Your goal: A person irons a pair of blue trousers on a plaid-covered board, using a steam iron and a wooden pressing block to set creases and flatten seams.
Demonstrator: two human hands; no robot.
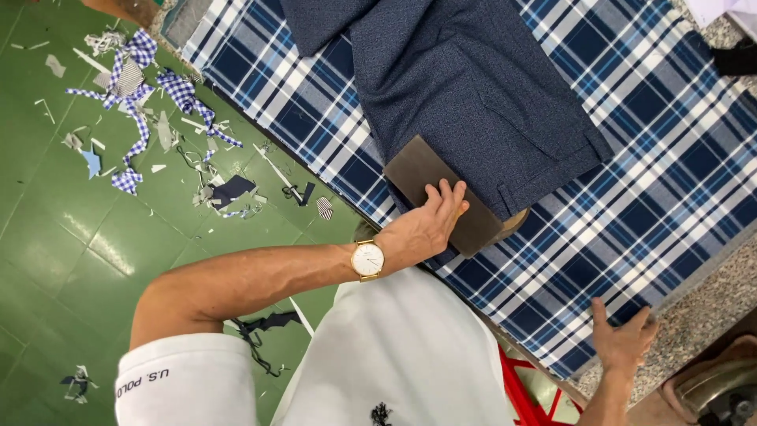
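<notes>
My left hand [426, 225], with a gold watch on its wrist, grips the near end of a flat brown board [422, 175]. The board's far end is tucked under a dark blue speckled garment [473, 87] that lies spread over blue and white plaid cloth [646, 158] covering the table. My right hand [623, 339] rests at the near edge of the plaid cloth with its fingers apart and nothing in it. My white shirt fills the bottom middle of the view.
The green floor [63, 237] on the left is littered with fabric scraps, among them blue checked strips [134, 87]. A speckled stone table edge [694, 315] shows at the right, a red frame [524, 394] below it, and a metal object [721, 390] in the bottom right corner.
</notes>
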